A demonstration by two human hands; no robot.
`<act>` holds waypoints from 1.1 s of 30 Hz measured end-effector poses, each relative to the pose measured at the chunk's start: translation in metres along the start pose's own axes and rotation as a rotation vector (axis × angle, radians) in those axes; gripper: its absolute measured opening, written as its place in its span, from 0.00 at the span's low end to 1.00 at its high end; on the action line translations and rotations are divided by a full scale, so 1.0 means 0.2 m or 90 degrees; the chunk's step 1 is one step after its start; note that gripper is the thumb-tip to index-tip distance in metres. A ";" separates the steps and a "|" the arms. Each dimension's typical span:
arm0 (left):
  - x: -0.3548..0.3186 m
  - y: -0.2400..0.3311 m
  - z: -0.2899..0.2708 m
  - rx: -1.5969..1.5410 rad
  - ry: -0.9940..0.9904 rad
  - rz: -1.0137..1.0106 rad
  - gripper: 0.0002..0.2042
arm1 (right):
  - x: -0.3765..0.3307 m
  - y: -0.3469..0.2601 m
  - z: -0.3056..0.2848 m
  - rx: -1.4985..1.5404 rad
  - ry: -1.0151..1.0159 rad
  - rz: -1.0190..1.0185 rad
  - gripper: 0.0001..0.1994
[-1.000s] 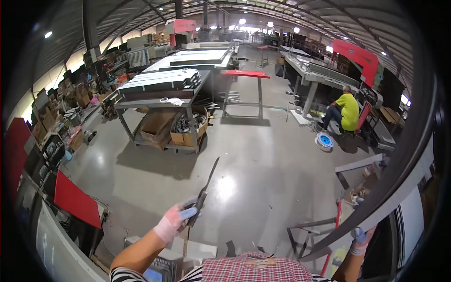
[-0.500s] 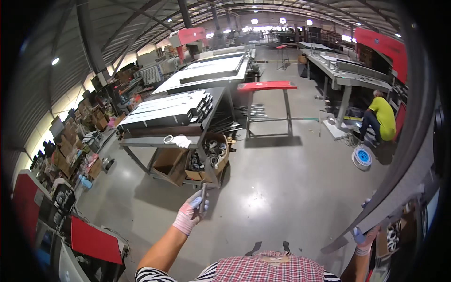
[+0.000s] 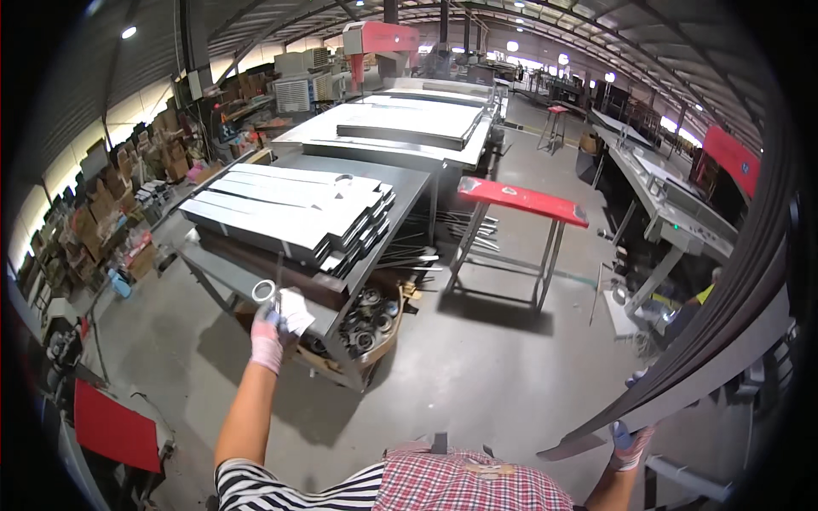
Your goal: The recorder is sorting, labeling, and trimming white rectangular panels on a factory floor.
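My left hand [image 3: 267,330], in a white-and-blue work glove with a pinkish cuff, reaches over the near corner of the metal workbench [image 3: 223,271]. Its fingers are closed on a slim dark tool [image 3: 279,268] that points up; its kind is unclear. A roll of white tape [image 3: 263,291] and a crumpled white cloth or paper [image 3: 295,312] lie right beside the fingers. My right hand [image 3: 630,441], gloved likewise, grips the lower edge of a long grey panel [image 3: 682,409] with a dark layered edge. The panel rises along my right side.
Long white-topped strips [image 3: 281,209] are stacked on the bench. Below it is a cardboard box [image 3: 379,353] of round parts. A red-topped trestle [image 3: 521,203] stands ahead, with a long machine table [image 3: 665,200] to its right. A person [image 3: 703,296] is partly hidden behind the panel.
I have come closer to the bench and turned somewhat. My left hand has moved from over the floor to the tape on the bench corner. The right hand still holds the panel.
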State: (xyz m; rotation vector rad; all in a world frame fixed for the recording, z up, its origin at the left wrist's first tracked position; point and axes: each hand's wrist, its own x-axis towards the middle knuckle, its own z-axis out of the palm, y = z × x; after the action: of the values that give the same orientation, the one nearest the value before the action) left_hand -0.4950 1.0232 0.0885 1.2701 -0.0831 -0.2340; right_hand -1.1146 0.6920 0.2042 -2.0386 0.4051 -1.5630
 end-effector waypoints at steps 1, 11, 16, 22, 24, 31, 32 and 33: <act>0.23 -0.01 0.07 0.000 0.031 0.000 0.22 | 0.10 0.04 0.03 -0.011 -0.004 -0.006 0.41; 1.73 -0.08 0.58 0.827 0.320 0.118 0.22 | 0.80 1.35 0.40 -0.040 -0.069 0.119 0.41; 1.78 -0.11 1.12 1.017 0.301 0.280 0.20 | 1.37 2.05 0.95 0.192 -0.175 0.186 0.56; 1.67 -0.08 2.43 0.161 -0.499 0.040 0.38 | 2.24 2.42 1.98 0.225 -0.383 0.128 0.57; 1.72 -0.14 2.84 -0.095 -0.634 0.063 0.47 | 2.37 2.54 2.30 0.144 -0.435 0.049 0.55; 2.69 -0.44 3.25 -0.642 -0.385 -0.001 0.65 | 2.63 2.84 3.05 -0.171 -0.633 -0.086 0.52; 2.83 -0.47 3.27 -0.560 -0.421 0.067 0.65 | 2.68 2.86 3.11 -0.190 -0.651 -0.093 0.52; 2.96 -0.43 3.29 -0.630 -0.466 0.042 0.64 | 2.73 2.89 3.15 -0.204 -0.668 -0.093 0.52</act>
State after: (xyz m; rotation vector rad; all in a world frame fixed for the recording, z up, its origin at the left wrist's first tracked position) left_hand -0.0561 0.2541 0.1623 0.1519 -0.5617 -0.5869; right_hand -0.3108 0.0740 0.1864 -2.8268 0.0882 -0.3226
